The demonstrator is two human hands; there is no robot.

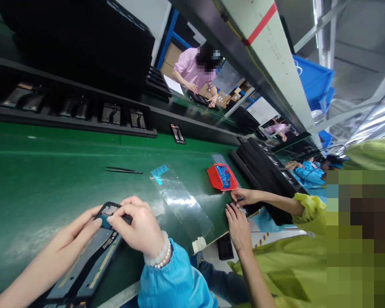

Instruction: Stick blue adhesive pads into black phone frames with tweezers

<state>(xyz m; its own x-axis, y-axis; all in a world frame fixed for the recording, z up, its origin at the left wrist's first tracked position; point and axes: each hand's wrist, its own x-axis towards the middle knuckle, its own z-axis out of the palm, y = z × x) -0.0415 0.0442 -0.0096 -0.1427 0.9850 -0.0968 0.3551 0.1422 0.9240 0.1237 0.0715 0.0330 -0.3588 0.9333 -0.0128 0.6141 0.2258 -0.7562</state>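
Observation:
A phone screen assembly (98,250) with a black ribbon cable tilts above the green bench in the lower left. My left hand (72,235) grips its upper left edge, with the thumb lying against a small blue film piece (105,221) near the top. At the upper right corner, my right hand (137,222) is closed, its thumb and index finger pinching at the blue film. The right fingertips partly cover that corner. Black tweezers (124,170) lie on the bench beyond both hands. To their right rests a clear plastic sheet (182,199) with blue tabs.
A red bin (215,177) of blue pieces stands right of the sheet. Close by, a co-worker's hands (239,218) handle a dark part. Black trays (125,128) of phone parts line the back, with a single phone part (178,133) nearby. Another person (195,70) works opposite.

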